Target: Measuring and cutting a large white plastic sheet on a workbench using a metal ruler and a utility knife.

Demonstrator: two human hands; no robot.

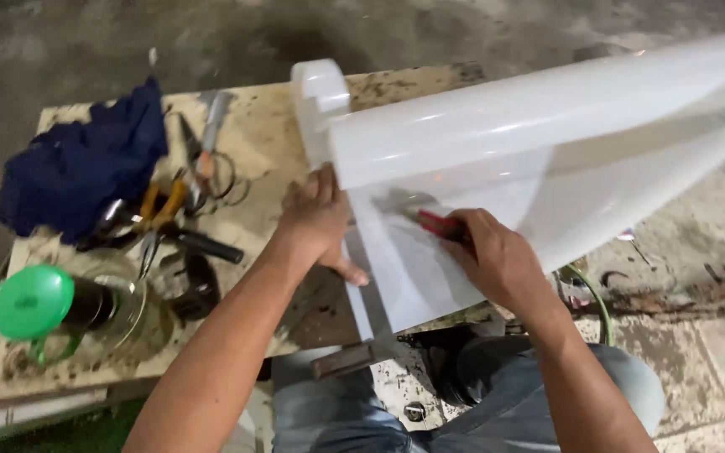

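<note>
**Two hands on a white moulded panel at a stained workbench**

The glossy white panel [497, 143] lies tilted across the right part of the workbench [262, 109], its rolled upper edge raised and its far end reaching out past the bench over the concrete floor [681, 243]. Its lower flat face slopes down to the bench's near edge. By its look the panel is rigid, smooth and slippery, bulky rather than dense, and liable to scratch or crack at thin edges; the rolled edge and the squared left end offer the surest holds.

The left hand [319, 220] lies flat, fingers together, pressing on the panel's left edge just below its squared end. The right hand [497, 260] is closed around a red-handled tool [440, 225], whose tip meets the flat face; the tip itself is too small to identify. The panel thus sits under and between both hands.

Left of the panel, on the bench, lie pliers with yellow-orange handles [161, 210], scissors [211, 164], a dark blue cloth [77, 168] and, nearest the left corner, a container with a green lid [33, 300]. Below the panel the person's jeans-clad knees [547, 394] show.
</note>
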